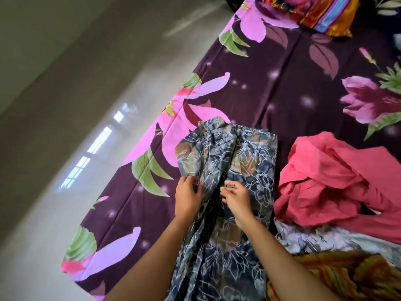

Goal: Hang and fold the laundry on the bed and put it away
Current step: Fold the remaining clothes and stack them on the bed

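Head cam looks down at the bed (271,83), which has a dark purple sheet with big pink flowers and green leaves on it. The blue garment (245,153), a grey-blue thing with a white outlined flower print and brownish patches, lies stretched out on the near part of the bed, running from the bottom edge of the shot up toward the middle, with its gathered far end flat on the sheet. Both hands are on it about halfway along. The left hand (188,195) has its fingers curled in and pinches a fold of the cloth on the left side. The right hand (236,198) sits just beside it, fingers bent too, nipping the cloth near a dark crease that runs between the two hands. Hands are close but not touching each other. Right of the blue garment there's a crumpled red garment (338,177) in a heap, its edge just beside the blue one. Below that a white cloth (314,237) with a faint print pokes out, and an orange cloth (347,276) with stripes fills the bottom right corner. Way up at the far end of the bed sits a striped bundle (321,14) in bright colours, can't tell what it is exactly. Left of the bed is a pale shiny floor (65,148) with window light reflected in it.
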`<state>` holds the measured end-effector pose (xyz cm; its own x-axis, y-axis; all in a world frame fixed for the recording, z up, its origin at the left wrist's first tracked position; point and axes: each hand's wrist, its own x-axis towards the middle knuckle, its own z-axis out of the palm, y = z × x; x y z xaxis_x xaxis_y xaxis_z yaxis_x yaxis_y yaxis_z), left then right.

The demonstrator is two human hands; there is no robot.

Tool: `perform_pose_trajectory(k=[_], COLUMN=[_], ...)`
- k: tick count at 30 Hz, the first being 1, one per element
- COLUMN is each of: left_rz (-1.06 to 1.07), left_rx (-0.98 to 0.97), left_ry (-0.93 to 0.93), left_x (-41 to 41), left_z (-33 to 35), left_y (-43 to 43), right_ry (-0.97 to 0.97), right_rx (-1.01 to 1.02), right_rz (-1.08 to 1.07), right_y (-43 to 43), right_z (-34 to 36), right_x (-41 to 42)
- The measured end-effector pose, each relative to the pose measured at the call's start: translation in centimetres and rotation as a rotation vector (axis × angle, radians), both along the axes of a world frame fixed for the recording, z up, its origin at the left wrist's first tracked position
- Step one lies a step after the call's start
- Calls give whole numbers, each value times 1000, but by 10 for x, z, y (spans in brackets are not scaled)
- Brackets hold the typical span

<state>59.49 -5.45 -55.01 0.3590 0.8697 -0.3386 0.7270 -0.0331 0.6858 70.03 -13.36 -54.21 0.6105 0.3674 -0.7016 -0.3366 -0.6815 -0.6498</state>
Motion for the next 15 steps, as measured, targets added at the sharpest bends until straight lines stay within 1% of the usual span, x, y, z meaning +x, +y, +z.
perform_pose_trajectory(k=[1,3,6,8,9,10,11,12,13,14,15], left_rz=[-19,-6,121,195,214,227,222,187,90,-65,-265], left_rx=[-5,-100,-305,-458,-538,-600,-619,-584,-482,-339,-196], left_ry=[2,23,-12,-107,-184,-252,-294,-313,-284,-220,-135], left_x=[5,15,30,39,43,49,55,61,67,73,78], left_z=[-1,-2,-2,-3,-1,2,6,7,9,10,15], left_y=[0,2,10,18,20,22,22,22,21,19,15], right_ry=[0,-3,-3,-19,-27,-33,-40,-57,-103,-185,-290], right_rx=[-3,-19,-31,-17,-8,6,23,46,64,77,82], right_rz=[1,2,-10,-13,-19,-35,-60,-99,-152,-206,-259], right_y=[-1,-2,-6,-9,-12,-14,-17,-19,-23,-26,-30], right_z=[-3,-7,-10,-9,-9,-9,-9,-10,-10,-10,-8], right_x=[0,1,5,8,9,10,11,11,12,13,15])
